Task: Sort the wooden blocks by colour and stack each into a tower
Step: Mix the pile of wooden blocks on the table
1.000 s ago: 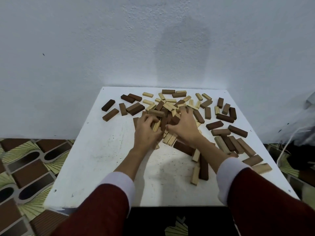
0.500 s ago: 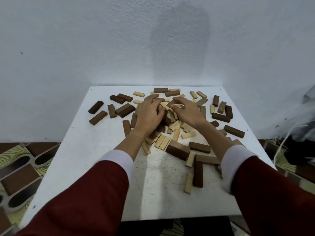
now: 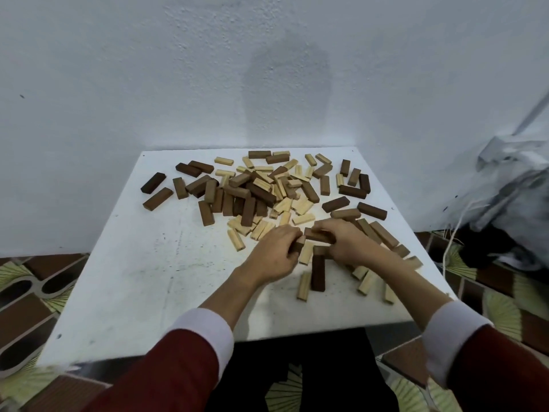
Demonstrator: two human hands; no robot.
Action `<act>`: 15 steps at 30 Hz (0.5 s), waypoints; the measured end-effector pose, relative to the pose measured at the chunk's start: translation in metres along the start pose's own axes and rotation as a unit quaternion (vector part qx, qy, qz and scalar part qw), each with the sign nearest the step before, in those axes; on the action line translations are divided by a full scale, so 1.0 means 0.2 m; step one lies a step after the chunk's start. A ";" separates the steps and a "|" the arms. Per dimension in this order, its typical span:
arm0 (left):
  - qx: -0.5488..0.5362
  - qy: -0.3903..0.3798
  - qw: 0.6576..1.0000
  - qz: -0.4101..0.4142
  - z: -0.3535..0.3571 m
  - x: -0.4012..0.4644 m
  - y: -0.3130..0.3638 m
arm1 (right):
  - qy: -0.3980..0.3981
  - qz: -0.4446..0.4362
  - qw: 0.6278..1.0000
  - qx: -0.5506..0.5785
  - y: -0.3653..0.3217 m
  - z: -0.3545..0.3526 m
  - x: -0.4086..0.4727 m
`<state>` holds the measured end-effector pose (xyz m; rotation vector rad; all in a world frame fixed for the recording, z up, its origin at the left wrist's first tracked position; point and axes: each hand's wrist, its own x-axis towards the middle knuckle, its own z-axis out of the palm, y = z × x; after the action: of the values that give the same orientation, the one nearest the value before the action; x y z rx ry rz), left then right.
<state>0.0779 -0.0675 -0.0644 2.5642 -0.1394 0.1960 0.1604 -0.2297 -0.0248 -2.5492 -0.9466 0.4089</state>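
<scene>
A dark brown block [image 3: 318,235] is held between the left hand [image 3: 276,254] and the right hand [image 3: 346,243], with the fingers of both curled round its ends, near the front right of the white worktop [image 3: 142,281]. The pile of wooden blocks [image 3: 261,191], dark brown, mid brown and pale, too many to be counted, is spread across the back and right of the worktop, and one long dark block [image 3: 318,272] with a pale block [image 3: 303,285] beside it is seen just below the hands. A white wall [image 3: 178,69] is seen behind, a patterned floor [image 3: 29,292] at the sides, and a grey bundle [image 3: 511,185] at the right.
</scene>
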 end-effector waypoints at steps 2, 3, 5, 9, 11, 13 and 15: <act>0.054 0.002 0.998 0.017 0.02 -0.02 -0.01 | -0.020 -0.023 0.998 -0.056 0.02 0.04 -0.02; 0.068 0.007 0.998 0.012 0.03 -0.02 -0.01 | -0.020 -0.023 0.997 -0.077 0.02 0.05 -0.03; 0.092 0.020 0.996 -0.011 0.03 -0.02 -0.01 | 0.000 -0.016 0.994 -0.104 0.01 0.06 -0.03; 0.135 0.039 0.988 -0.065 0.01 -0.02 0.00 | 0.015 0.010 0.995 -0.095 -0.01 0.06 -0.01; 0.130 0.043 0.986 -0.100 0.02 -0.01 0.00 | 0.010 0.038 0.996 -0.083 -0.01 0.06 0.00; 0.133 0.057 0.982 -0.120 0.03 -0.01 0.01 | 0.015 0.056 0.996 -0.071 0.00 0.06 0.00; 0.135 0.072 0.979 -0.136 0.06 0.00 0.03 | 0.026 0.057 0.996 -0.062 -0.01 0.06 -0.01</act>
<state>0.0789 -0.0779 -0.0708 2.7890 0.3113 0.3144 0.1527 -0.2262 -0.0343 -2.7221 -0.8331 0.3221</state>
